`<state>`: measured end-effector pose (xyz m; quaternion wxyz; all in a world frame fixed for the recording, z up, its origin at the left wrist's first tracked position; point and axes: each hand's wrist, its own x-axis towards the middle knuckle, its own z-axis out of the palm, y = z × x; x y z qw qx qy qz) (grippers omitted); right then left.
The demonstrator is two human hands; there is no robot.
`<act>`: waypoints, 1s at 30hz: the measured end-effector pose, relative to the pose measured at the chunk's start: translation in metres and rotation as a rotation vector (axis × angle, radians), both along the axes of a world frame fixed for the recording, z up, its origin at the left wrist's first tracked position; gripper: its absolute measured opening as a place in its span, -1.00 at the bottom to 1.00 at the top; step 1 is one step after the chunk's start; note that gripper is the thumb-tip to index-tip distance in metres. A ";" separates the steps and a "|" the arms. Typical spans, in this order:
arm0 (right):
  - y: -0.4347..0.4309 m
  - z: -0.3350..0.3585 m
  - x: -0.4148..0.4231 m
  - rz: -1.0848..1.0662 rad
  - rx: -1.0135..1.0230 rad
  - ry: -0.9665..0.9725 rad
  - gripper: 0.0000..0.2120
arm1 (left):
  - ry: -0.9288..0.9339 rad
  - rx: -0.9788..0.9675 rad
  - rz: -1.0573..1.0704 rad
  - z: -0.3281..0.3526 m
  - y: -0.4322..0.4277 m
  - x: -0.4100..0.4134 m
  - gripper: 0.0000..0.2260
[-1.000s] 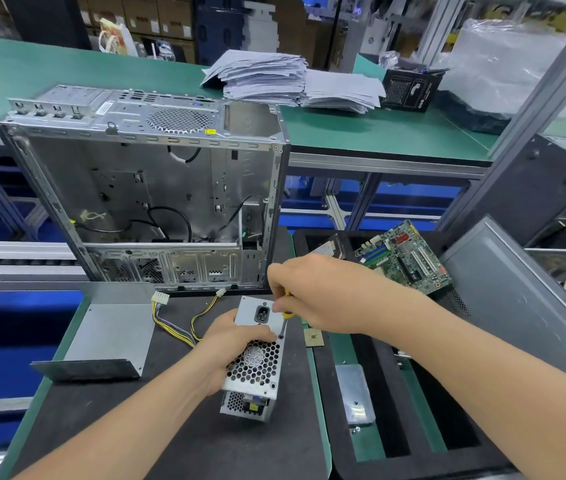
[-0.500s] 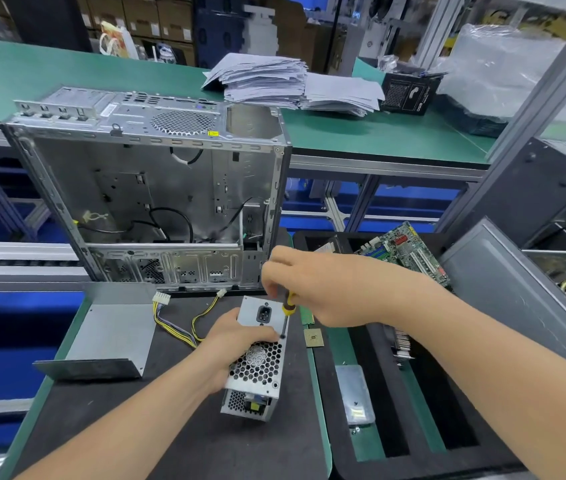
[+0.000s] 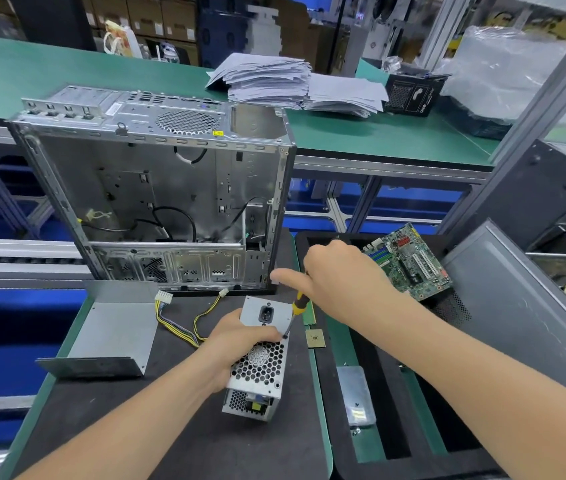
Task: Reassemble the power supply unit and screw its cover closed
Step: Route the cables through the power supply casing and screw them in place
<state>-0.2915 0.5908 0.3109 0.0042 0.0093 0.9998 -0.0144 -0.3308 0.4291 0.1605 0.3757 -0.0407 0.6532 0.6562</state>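
Observation:
A small silver power supply unit (image 3: 257, 368) with a honeycomb fan grille and a black power socket lies tilted on the black mat. My left hand (image 3: 236, 344) grips its left side. My right hand (image 3: 340, 285) holds a yellow-and-black screwdriver (image 3: 294, 311), thumb stretched out to the left. The screwdriver tip touches the unit's right edge by the socket. Yellow and black cables (image 3: 184, 323) run from the unit to a white plug. A bent grey metal cover (image 3: 108, 334) lies to the left on the mat.
An open, stripped computer case (image 3: 156, 188) stands right behind the unit. To the right, a black foam tray (image 3: 392, 403) holds a green motherboard (image 3: 409, 261), a CPU chip (image 3: 315, 338) and a bagged part (image 3: 356, 396). A grey side panel (image 3: 524, 306) leans at far right.
My right hand has shifted right and up, its thumb now stretched out, so more of the screwdriver handle shows. The left hand and the unit have stayed put.

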 end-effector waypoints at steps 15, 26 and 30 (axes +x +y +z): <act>-0.001 0.001 0.002 0.407 -0.057 -0.186 -0.83 | 0.044 -0.029 -0.006 -0.002 0.004 -0.001 -0.65; 0.012 0.009 0.001 0.202 -0.129 -0.218 -0.68 | -0.074 0.028 -0.013 -0.006 -0.006 -0.005 -0.43; 0.015 0.020 0.003 0.476 -0.029 -0.306 -0.81 | -0.081 0.003 -0.088 -0.004 -0.010 -0.012 -0.46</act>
